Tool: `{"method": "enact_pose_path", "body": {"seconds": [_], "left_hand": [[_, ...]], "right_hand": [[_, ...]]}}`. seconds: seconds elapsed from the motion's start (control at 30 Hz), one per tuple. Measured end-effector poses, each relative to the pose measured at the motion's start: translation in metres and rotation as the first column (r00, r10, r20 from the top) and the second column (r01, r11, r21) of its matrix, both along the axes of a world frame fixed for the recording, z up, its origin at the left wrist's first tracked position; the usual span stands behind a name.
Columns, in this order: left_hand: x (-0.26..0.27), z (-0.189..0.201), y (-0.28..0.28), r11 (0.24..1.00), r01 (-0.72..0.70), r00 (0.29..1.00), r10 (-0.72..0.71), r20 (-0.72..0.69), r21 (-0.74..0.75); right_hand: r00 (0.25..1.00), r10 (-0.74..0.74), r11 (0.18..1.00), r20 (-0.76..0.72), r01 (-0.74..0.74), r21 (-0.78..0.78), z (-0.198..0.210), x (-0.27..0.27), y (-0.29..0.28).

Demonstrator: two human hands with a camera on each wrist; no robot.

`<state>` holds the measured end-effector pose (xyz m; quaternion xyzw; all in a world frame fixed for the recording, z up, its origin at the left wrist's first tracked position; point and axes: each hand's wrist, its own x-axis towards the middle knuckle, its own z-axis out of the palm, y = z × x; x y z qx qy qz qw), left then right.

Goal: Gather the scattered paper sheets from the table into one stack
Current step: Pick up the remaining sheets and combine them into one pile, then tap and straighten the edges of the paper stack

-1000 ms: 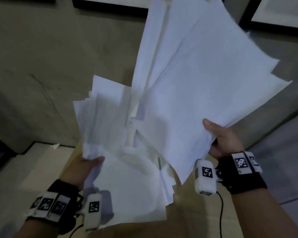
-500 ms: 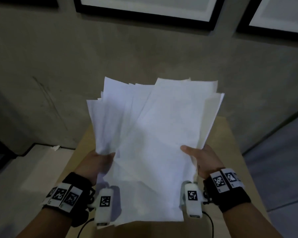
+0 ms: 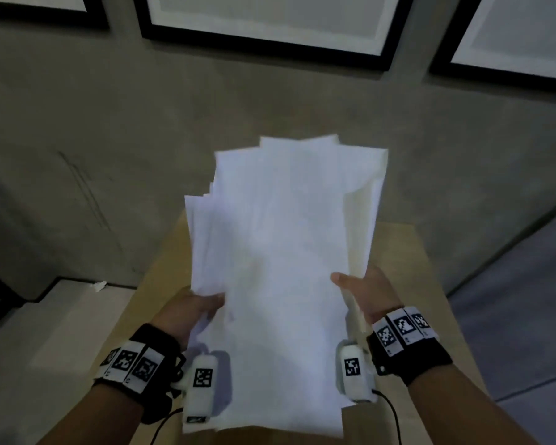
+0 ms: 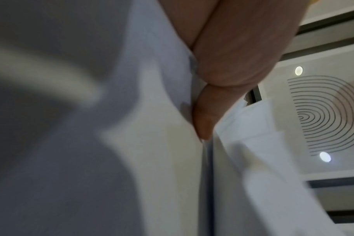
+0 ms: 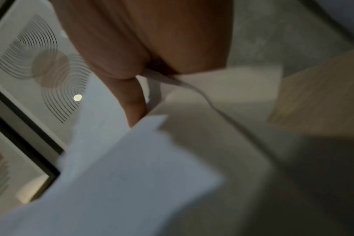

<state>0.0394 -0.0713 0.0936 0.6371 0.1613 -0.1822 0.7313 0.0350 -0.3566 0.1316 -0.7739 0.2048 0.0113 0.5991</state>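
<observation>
Gathering judged nearly complete: the paper sheets [image 3: 283,268] are held above the table [image 3: 408,252] as one rough bundle, left hand [image 3: 187,311] gripping at 9 o'clock, right hand [image 3: 365,293] at 3 o'clock, edges uneven at 12 o'clock, squaring outstanding.

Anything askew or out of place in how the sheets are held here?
Yes. The paper stack, held by the left hand and right hand above the table, is not squared: sheet edges fan out in steps along its top and left side.
</observation>
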Motion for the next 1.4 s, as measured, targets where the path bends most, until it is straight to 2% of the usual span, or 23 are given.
{"method": "enact_pose_path", "body": {"seconds": [0.03,0.1,0.3,0.37,0.43,0.53,0.6,0.67,0.77,0.87,0.93,1.03,1.17,1.3,1.4], "left_hand": [[0.0,0.001,0.002,0.998,-0.004,1.0,0.004,0.0,-0.057],[0.002,0.004,0.003,0.997,0.029,0.999,-0.028,0.016,-0.066],[0.006,0.01,-0.003,0.99,0.088,0.996,-0.084,0.041,-0.109],[0.01,0.008,-0.004,0.97,-0.012,1.0,0.019,0.025,-0.242],[0.015,0.015,-0.008,0.943,-0.112,0.992,0.122,0.012,-0.312],[0.021,0.021,-0.013,0.99,0.064,0.99,-0.047,0.13,-0.127],[0.028,0.022,-0.015,0.997,0.06,0.97,-0.072,0.231,0.058],[0.032,0.023,-0.019,0.994,0.006,0.945,-0.04,0.325,0.107],[0.032,0.02,-0.026,0.993,-0.032,0.918,-0.017,0.397,0.117],[0.03,0.009,-0.029,0.997,0.006,0.926,-0.036,0.376,0.081],[0.029,-0.002,-0.03,0.996,0.012,0.937,-0.041,0.346,0.083],[0.027,-0.012,-0.034,0.994,0.011,0.948,-0.044,0.316,0.107],[0.031,-0.01,-0.039,0.986,-0.054,0.945,-0.001,0.328,0.157],[0.034,0.004,-0.039,0.988,-0.09,0.921,0.034,0.389,0.125],[0.032,0.01,-0.036,0.995,-0.055,0.9,0.014,0.436,0.082]], "right_hand": [[1.0,-0.011,1.0,-0.006,0.011,-0.007,-0.004,0.001,-0.002],[1.0,-0.009,1.0,-0.015,0.009,0.028,-0.01,-0.001,-0.004],[0.989,0.106,0.961,-0.105,-0.075,0.266,-0.004,-0.007,0.001],[0.99,0.125,0.965,-0.071,-0.105,0.24,-0.001,-0.008,0.002],[0.993,0.107,0.973,-0.053,-0.094,0.209,0.002,-0.007,0.003],[1.0,0.0,0.989,0.016,-0.002,0.148,0.006,-0.001,0.001],[0.997,-0.042,0.993,0.065,0.034,0.116,0.013,-0.001,0.002],[0.992,-0.08,0.992,0.099,0.07,0.103,0.017,-0.004,0.002],[0.988,-0.124,0.989,0.093,0.115,0.092,0.017,-0.008,-0.002],[0.995,-0.103,0.992,-0.003,0.103,0.073,0.006,-0.013,-0.007],[0.996,-0.09,0.992,-0.018,0.091,0.085,-0.002,-0.017,-0.005],[0.994,-0.052,0.993,0.091,0.042,0.114,-0.014,-0.02,-0.002],[0.97,-0.138,0.966,0.202,0.088,0.241,-0.012,-0.017,0.004],[0.944,-0.151,0.961,0.293,0.07,0.269,0.001,-0.011,0.002],[0.932,-0.127,0.965,0.338,0.038,0.258,0.004,-0.007,-0.004]]}}
